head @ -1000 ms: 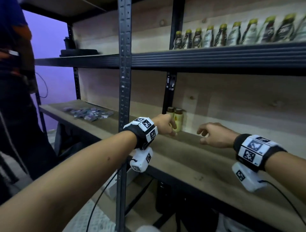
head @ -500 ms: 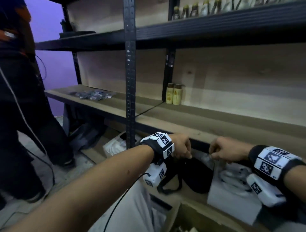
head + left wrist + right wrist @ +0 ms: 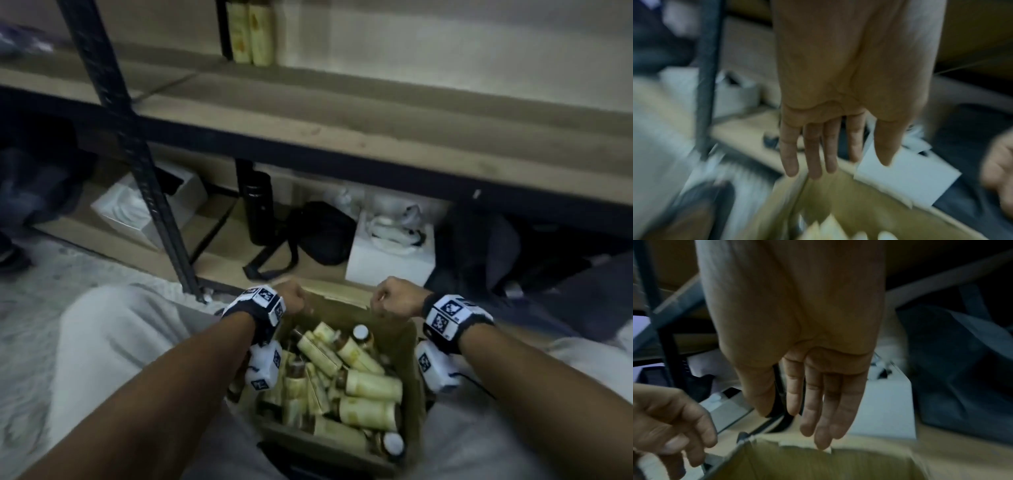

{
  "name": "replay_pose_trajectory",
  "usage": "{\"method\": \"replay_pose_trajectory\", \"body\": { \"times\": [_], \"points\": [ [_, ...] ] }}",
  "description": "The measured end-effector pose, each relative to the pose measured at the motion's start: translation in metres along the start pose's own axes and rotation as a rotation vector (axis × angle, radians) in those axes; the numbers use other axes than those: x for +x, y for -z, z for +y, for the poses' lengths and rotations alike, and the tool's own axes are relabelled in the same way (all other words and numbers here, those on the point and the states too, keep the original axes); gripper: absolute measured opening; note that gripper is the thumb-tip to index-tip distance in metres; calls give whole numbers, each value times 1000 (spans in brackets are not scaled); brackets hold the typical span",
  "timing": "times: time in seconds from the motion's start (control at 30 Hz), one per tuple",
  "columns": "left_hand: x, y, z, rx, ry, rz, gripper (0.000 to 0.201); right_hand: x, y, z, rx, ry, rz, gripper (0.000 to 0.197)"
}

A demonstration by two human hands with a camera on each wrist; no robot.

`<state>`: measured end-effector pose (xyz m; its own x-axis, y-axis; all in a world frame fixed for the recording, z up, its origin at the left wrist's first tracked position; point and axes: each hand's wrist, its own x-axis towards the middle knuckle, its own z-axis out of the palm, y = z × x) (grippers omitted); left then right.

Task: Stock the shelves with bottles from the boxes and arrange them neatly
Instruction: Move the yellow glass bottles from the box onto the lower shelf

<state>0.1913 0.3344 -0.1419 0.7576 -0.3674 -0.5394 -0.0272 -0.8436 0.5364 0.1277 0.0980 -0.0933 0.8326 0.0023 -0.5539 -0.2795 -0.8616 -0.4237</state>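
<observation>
An open cardboard box [image 3: 409, 346] sits on the floor between my knees, holding several pale yellow bottles [image 3: 373, 387] lying in a heap. My left hand [image 3: 295, 300] hovers over the box's far left corner and my right hand [image 3: 394, 302] over its far edge. In the left wrist view the fingers [image 3: 813, 154] hang straight and hold nothing. The right wrist view likewise shows relaxed, empty fingers [image 3: 824, 418] above the box rim [image 3: 807, 449]. Two matching bottles [image 3: 251, 34] stand upright at the back of the wooden shelf [image 3: 342, 113].
A black perforated upright [image 3: 137, 164] rises just left of the box. Under the shelf are a black flask [image 3: 260, 205], a black bag [image 3: 318, 236], a white box [image 3: 390, 263] with white cables, another white box [image 3: 137, 205] and dark bags [image 3: 513, 260].
Both hands dropped from the shelf, past its front edge, to just above the box. My view tilted down from the shelves to the box of bottles.
</observation>
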Motion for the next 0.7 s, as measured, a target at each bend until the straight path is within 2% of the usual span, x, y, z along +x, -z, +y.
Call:
{"method": "replay_pose_trajectory", "body": {
  "times": [0.13, 0.2, 0.27, 0.33, 0.37, 0.43, 0.5, 0.53, 0.6, 0.7],
  "points": [
    [24, -63, -38, -169, 217, 16, 43, 23, -53, 44, 112, -121, 30, 21],
    [22, -87, -51, -162, 257, 5, 49, 32, -79, 63, 203, -226, 36, 25],
    [19, -103, -54, -228, 284, -65, 47, 40, -102, 79, 354, -310, 42, 21],
    [16, -114, -55, -322, 395, -155, 34, 46, -120, 89, 534, -372, 85, 21],
    [15, -117, -55, -404, 490, -167, 24, 48, -128, 92, 602, -406, 109, 31],
    [14, -115, -51, -459, 592, -154, 25, 51, -146, 98, 658, -448, 132, 47],
    [8, -119, -53, -407, 521, -138, 56, 51, -165, 105, 663, -506, 110, 54],
    [4, -116, -53, -364, 491, -161, 68, 51, -174, 109, 637, -533, 68, 50],
    [7, -117, -59, -394, 499, -193, 70, 50, -188, 115, 626, -573, -5, 44],
    [21, -135, -66, -338, 547, -256, 60, 52, -192, 120, 654, -623, -11, 56]
  ]
}}
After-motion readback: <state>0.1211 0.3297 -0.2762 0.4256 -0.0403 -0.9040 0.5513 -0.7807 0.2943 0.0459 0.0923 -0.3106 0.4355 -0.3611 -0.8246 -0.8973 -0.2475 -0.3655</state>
